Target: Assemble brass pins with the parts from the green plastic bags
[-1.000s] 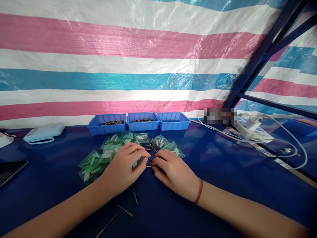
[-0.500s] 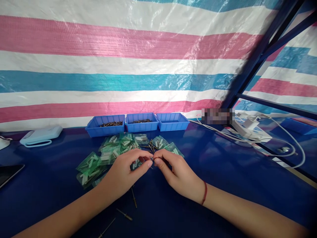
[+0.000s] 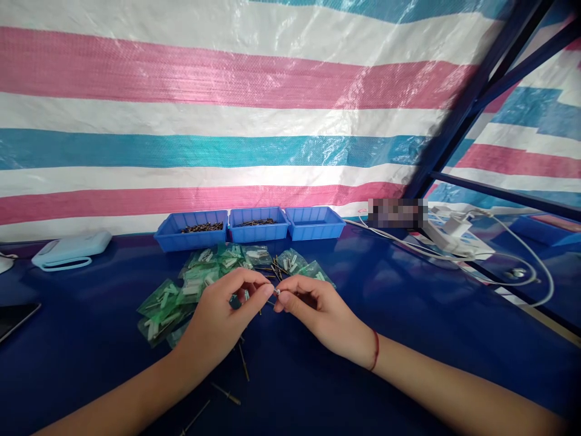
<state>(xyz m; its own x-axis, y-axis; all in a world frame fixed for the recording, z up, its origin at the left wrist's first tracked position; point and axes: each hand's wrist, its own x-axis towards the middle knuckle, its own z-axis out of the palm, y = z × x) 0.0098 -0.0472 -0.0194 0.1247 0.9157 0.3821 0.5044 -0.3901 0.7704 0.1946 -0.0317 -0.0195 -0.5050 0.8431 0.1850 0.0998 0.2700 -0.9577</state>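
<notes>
My left hand (image 3: 227,306) and my right hand (image 3: 318,306) meet fingertip to fingertip over the table. Thumb and forefinger of my right hand pinch a small whitish piece (image 3: 277,292), too small to name. My left hand is also closed in a pinch against it; what lies between its fingertips is mostly hidden. Behind my left hand lie several green-tinted plastic bags (image 3: 158,309) with small white and metal parts inside. A few loose blind rivets (image 3: 275,266) lie just beyond my fingertips. Nearer to me, another blind rivet (image 3: 227,393) rests beside my left forearm.
Three blue bins stand along the back: the left bin (image 3: 170,243) and middle bin (image 3: 258,232) hold brownish rivets, the right bin (image 3: 318,232) shows a bare inside. A light blue case (image 3: 75,248) and dark phone (image 3: 16,318) lie left. White cables (image 3: 408,245) and a power strip (image 3: 454,236) lie right.
My fingertips have shifted slightly left and up, still together. The small whitish piece now shows between them. The view has moved a little; bags and bins stay put.
</notes>
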